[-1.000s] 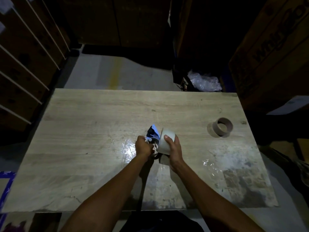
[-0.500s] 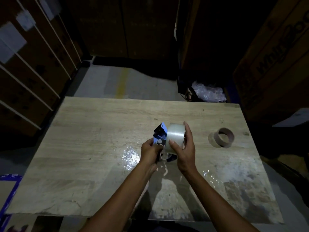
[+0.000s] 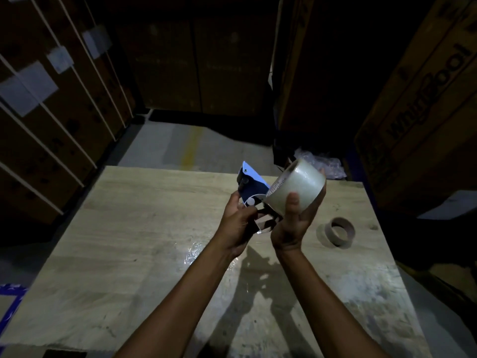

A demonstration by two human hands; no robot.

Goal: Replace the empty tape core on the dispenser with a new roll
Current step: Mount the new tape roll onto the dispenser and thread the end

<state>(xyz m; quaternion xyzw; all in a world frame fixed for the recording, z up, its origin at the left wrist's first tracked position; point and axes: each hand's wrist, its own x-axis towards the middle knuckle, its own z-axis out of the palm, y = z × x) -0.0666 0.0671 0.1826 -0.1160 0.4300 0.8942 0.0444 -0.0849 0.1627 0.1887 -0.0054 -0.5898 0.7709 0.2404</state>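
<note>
Already we see a good part of the work done. Around us stand big cardboard cartons (image 3: 418,104) in a dark storage room, and before us is the wooden bench (image 3: 144,228), with some shiny clear film stuck on its top. On the bench, to our right and well apart from our arms, lies the empty tape core (image 3: 339,231); it is off the tool, so we judge the removal step finished.

We hold everything else in the air above the bench. Our right hand (image 3: 293,223) is closed around the new roll (image 3: 296,188) of clear tape, thumb on the near side and fingers wrapped behind it. Our left hand (image 3: 238,220) is closed on the lower part of the dispenser (image 3: 251,187), whose dark blue side plate points up and away from us.

The new roll touches the dispenser at its side, about where the spindle should be, but the roll hides that place, so we cannot tell if it is fully seated. In our judgement what remains is to press the roll home, then lead the free tape end forward to the cutting blade.
</note>
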